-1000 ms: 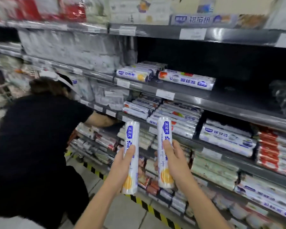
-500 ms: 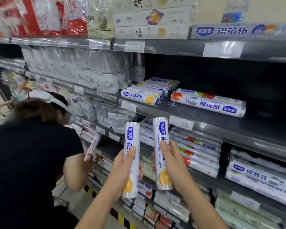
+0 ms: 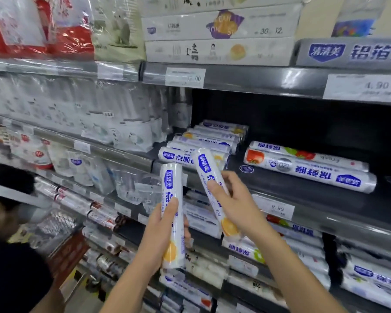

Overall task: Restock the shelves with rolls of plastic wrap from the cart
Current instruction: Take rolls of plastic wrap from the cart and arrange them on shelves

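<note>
Newbie: Rolls in both hands, why not one at a time? The left hand [image 3: 163,227] is wrapping its thumb and fingers round one plastic wrap roll [image 3: 170,184] and holding it upright, just below the shelf edge. The right hand [image 3: 239,206] is gripping a second roll [image 3: 204,164] and tipping its top in toward the shelf [image 3: 314,199].

Regular: Saving trips, I'd guess. The right one is leaning that way because it's heading for the stack of matching rolls [image 3: 210,141], and those are all lying flat on their sides. An upright roll isn't going in there, so the wrist is turning it over on the way in. The left one is probably just waiting low and out of the way.

Newbie: And the spot itself?

Regular: Same blue logo and same short size as the stack, so that's the slot. The longer rolls [image 3: 307,170] are sitting well to the right, with bare shelf between the two groups. I'd be sliding the new one in at the front of the stack.

Newbie: Someone else [image 3: 14,256] is working low on the left, beside a red-and-wire thing [image 3: 61,236]. Cart?

Regular: Could be, but it's too blurry to tell.
</note>
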### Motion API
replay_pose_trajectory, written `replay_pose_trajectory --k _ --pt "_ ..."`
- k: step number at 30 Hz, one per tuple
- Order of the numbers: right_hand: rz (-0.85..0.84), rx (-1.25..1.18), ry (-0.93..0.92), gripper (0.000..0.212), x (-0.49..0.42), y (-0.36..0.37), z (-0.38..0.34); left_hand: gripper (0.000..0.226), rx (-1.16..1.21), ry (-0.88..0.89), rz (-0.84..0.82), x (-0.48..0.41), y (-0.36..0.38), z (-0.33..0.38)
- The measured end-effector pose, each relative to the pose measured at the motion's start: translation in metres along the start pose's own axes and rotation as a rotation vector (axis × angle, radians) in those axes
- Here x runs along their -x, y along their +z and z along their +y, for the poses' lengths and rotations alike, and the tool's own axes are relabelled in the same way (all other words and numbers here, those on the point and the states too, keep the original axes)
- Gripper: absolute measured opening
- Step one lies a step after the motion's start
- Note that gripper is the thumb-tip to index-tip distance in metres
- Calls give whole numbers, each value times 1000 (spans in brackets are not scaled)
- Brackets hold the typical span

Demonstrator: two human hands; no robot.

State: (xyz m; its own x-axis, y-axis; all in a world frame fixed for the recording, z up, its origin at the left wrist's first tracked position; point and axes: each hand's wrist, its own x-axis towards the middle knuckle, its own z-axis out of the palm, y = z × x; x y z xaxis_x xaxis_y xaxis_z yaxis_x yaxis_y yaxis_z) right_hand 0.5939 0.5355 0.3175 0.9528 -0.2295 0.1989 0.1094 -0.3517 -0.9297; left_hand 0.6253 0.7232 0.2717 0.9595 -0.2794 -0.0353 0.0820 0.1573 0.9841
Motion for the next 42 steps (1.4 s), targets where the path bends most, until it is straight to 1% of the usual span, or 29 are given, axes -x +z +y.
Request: replay_pose_trajectory --k 4,7,10,12,15,17,19,22,25,28,32,34,42 --pt "26 296 -47 28 -44 7 -24 63 23 -7 -31 -36 -23 10" --pt "33 577 -95 36 -69 20 -39 59 23 24 -40 -56 -39 18" --pt "55 820 -98 47 -80 34 -49 61 38 36 -34 -72 -52 21" --pt "62 930 -92 55 -83 42 -53 61 60 23 -25 -80 -58 22" --pt "69 1063 -125 57 -87 52 -54 66 96 20 -30 -90 -62 24" --pt "77 1131 -145 56 -90 56 -53 66 111 35 -38 -94 -62 24" --pt "82 1173 -177 54 -93 60 -50 64 112 49 -48 -98 -61 26" --pt "69 1175 -199 55 -96 63 -46 59 141 56 -50 -102 -58 27" --pt "75 1193 -220 57 -100 63 -43 61 165 49 -35 -106 -57 25" --pt "79 1208 -223 56 -106 62 -41 55 192 48 -31 -110 -56 25" --pt "71 1203 -218 54 -118 58 -39 62 203 51 -50 -114 -55 25" --pt "67 1189 -216 55 -123 55 -37 61 204 50 -55 -117 -56 26" --pt "76 1184 -247 51 -131 57 -24 34 236 48 -18 -127 -55 23"
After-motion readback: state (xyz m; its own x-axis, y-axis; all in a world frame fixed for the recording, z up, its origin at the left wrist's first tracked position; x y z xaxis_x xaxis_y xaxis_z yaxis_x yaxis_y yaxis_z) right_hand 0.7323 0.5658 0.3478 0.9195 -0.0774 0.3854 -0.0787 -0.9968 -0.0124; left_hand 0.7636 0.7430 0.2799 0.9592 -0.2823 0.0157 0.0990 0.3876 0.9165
